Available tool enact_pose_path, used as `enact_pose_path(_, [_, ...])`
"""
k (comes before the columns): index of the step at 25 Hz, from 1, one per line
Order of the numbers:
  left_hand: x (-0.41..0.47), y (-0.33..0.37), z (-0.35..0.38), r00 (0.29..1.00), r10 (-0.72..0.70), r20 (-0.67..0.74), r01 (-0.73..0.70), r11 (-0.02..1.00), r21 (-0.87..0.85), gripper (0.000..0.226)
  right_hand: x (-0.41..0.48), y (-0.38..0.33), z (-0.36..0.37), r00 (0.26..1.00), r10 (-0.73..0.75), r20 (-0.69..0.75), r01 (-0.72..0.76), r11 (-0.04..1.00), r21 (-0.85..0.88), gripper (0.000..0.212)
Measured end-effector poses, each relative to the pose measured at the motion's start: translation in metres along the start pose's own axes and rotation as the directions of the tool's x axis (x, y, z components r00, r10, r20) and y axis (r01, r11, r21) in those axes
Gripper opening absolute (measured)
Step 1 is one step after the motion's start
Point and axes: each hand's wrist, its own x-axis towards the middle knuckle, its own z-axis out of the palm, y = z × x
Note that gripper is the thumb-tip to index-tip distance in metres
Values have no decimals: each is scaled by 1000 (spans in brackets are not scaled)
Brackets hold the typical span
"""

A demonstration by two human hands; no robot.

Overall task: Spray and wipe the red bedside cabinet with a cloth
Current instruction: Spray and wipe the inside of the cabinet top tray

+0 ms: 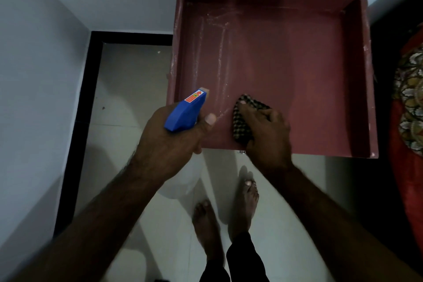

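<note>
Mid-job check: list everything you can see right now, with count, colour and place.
cabinet: one, red, upper centre; whitish streaks on its left part.
cloth: one, dark-and-light check, on the cabinet's near part.
spray bottle: one, blue head, white body, over the cabinet's near left corner.
floor: pale tiles, left of and below the cabinet.
skirting: black, along the floor's left edge.
walls: white, left and behind.
fabric: one, red, patterned, right edge.
feet: two, bare, bottom centre.
left hand: grips the spray bottle.
right hand: holds the cloth on the cabinet.
</note>
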Motion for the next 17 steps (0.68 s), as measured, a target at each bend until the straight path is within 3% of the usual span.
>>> enact_pose_path(2, [-4, -4, 1, 1000, 2, 11, -2, 1000, 1, 42, -6, 7, 0, 995, -91, 36, 92, 995, -25, 96])
enact_pose_path(6, [-10, -13, 2, 1000, 10, 18, -11, 1000, 23, 42, -4, 11, -1, 988, 146, -51, -147, 989, -7, 91])
enact_pose_path(11, [-16, -20, 3, 999, 13, 30, -14, 998, 63, 46, -16, 3, 5, 996, -91, 2, 91, 996, 16, 98])
enact_pose_path(15, [-18, -28, 4, 999, 5, 32, -8, 996, 93, 49, -17, 5, 6, 987, 142, -80, -143, 990, -8, 97])
enact_pose_path(17, [-20, -32, 5, 999, -1, 34, -2, 996, 89, 50, -24, -9, 13, 998, 59, -27, -60, 998, -15, 94])
